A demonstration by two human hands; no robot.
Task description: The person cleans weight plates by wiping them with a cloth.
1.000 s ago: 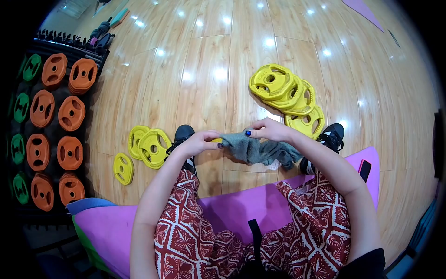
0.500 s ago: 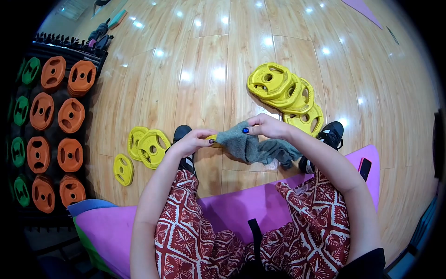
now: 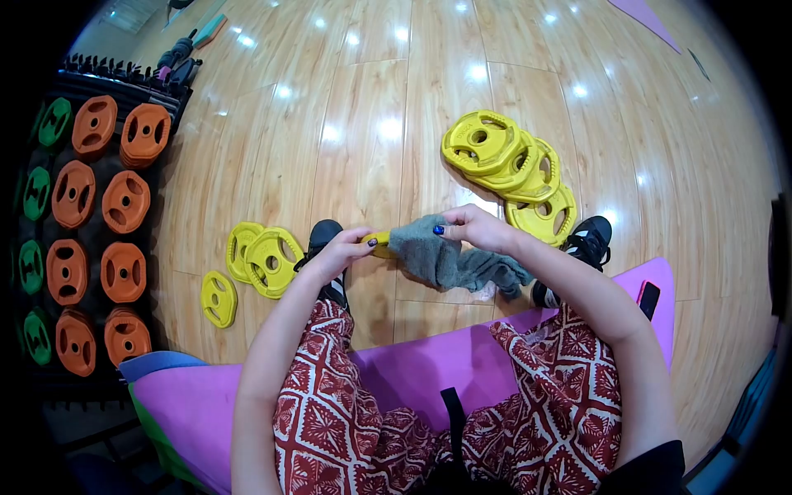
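Note:
Between my knees, above the floor, I hold a yellow weight plate mostly covered by a grey-green cloth (image 3: 433, 260). My left hand (image 3: 342, 252) is closed on the bare left edge of this weight plate (image 3: 380, 244). My right hand (image 3: 477, 227) pinches the cloth against the plate's far side, with the thumb on top. The rest of the cloth hangs bunched to the right, below my right wrist. Most of the held plate is hidden under the cloth.
Several yellow plates (image 3: 481, 140) lie overlapped ahead on the right. More yellow plates (image 3: 272, 262) lie by my left shoe (image 3: 324, 239). A rack at left holds orange plates (image 3: 125, 202) and green ones. A phone (image 3: 648, 299) rests on the purple mat (image 3: 660, 285).
The cloth has slid slightly right off the plate, so more of its yellow edge shows beside my left hand. Both hands keep their hold.

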